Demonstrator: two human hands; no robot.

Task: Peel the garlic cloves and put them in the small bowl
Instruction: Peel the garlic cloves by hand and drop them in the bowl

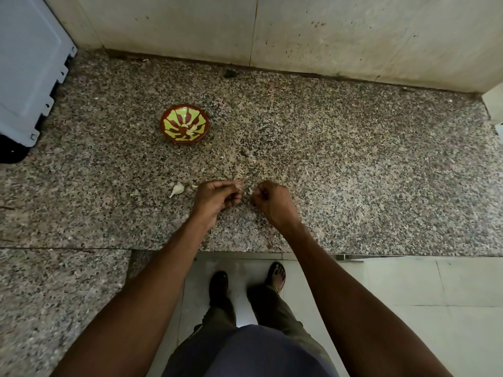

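A small red bowl (184, 124) with a yellow-green leaf pattern stands on the speckled granite counter, with a few peeled cloves (191, 129) lying in it. An unpeeled garlic clove (177, 189) lies on the counter just left of my left hand (217, 198). My left hand and my right hand (269, 201) are close together above the counter's front part, fingers curled, pinching a small pale garlic clove (247, 192) between them. Most of that clove is hidden by my fingers.
Bits of garlic skin (194, 186) lie scattered on the granite counter (353, 172) around my hands. A white appliance (30, 66) stands at the back left. The tiled wall (299, 31) runs behind. The counter's front edge is near my forearms, with the floor and my feet below.
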